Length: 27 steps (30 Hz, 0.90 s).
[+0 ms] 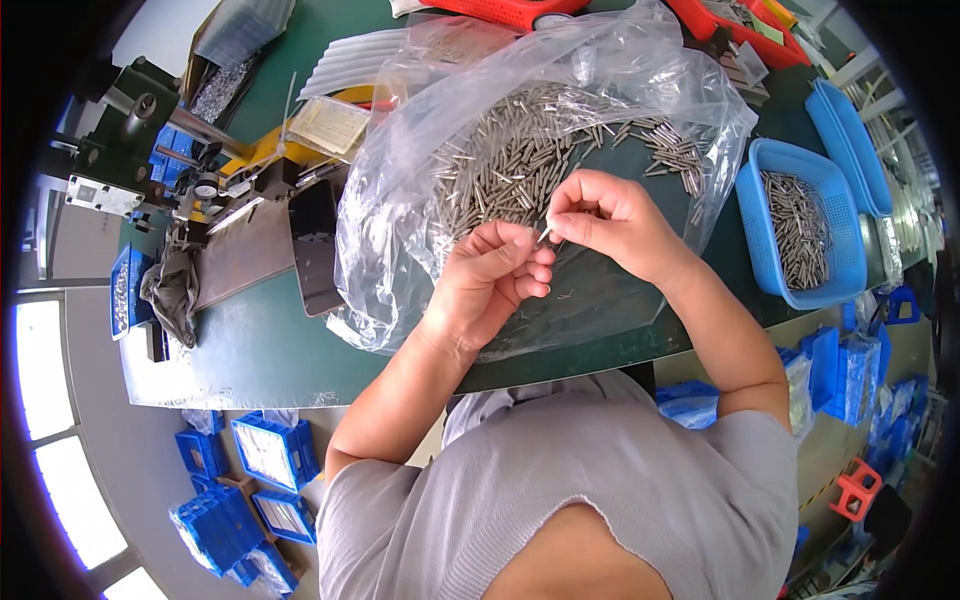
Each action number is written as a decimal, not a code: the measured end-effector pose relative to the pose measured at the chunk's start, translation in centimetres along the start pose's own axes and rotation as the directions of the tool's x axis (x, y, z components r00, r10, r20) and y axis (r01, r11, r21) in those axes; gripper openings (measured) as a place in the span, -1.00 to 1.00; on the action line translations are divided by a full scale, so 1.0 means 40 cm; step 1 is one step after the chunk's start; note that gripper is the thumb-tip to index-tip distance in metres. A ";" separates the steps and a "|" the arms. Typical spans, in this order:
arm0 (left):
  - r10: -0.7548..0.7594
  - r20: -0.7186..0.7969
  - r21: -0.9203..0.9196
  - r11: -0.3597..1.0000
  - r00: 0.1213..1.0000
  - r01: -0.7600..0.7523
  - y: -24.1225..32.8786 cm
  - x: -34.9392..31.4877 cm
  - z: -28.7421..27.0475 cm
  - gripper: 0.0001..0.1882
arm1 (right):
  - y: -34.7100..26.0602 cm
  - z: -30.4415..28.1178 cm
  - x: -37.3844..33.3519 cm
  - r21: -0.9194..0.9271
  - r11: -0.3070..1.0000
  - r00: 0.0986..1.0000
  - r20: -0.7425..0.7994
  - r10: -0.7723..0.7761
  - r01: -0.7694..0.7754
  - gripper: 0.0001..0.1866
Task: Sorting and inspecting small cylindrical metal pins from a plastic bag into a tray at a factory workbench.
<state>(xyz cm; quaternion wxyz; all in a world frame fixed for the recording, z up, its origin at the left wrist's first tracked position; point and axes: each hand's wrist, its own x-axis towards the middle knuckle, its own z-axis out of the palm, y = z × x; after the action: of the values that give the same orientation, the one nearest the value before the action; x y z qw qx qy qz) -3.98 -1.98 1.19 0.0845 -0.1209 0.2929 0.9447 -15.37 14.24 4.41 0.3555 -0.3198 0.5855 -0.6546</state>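
My left hand (490,275) and my right hand (618,222) meet over the near part of a clear plastic bag (385,215). Between their pinched fingertips is a small, slim metal pin (543,237) with a pale glint; the fingers cover most of it. Both hands are closed on this piece. Just beyond them, many loose metal pins (515,150) lie heaped on the bag. A smaller cluster of the same pins (672,152) lies past my right hand.
A blue basket (757,215) on the right holds similar metal pins (797,230), beside another blue basket (850,145). Left of the bag lie a dark phone-like slab (314,245) and a bench fixture (130,130). Red trays (510,8) stand at the back of the green table (240,350).
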 end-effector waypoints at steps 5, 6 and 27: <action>0.024 -0.009 0.004 1.000 1.000 -0.024 -0.004 0.001 -0.004 -0.89 | 0.012 0.015 0.002 -0.150 0.988 0.999 0.027 -0.027 0.031 -0.93; 0.022 -0.035 0.023 1.000 0.999 -0.021 -0.003 0.001 -0.004 -0.89 | 0.016 0.014 0.003 -0.140 0.990 1.000 0.023 -0.007 0.010 -0.93; 0.078 -0.081 0.032 0.997 0.994 -0.076 0.009 -0.004 -0.002 -0.87 | 0.068 -0.045 0.030 -0.856 0.475 0.957 0.070 -0.283 0.202 -0.86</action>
<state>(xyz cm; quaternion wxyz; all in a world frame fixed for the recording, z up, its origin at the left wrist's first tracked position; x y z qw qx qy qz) -3.91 -2.34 1.36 0.0375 -0.1470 0.3141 0.9372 -17.29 14.05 1.52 0.0312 -0.5056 0.7939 -0.3364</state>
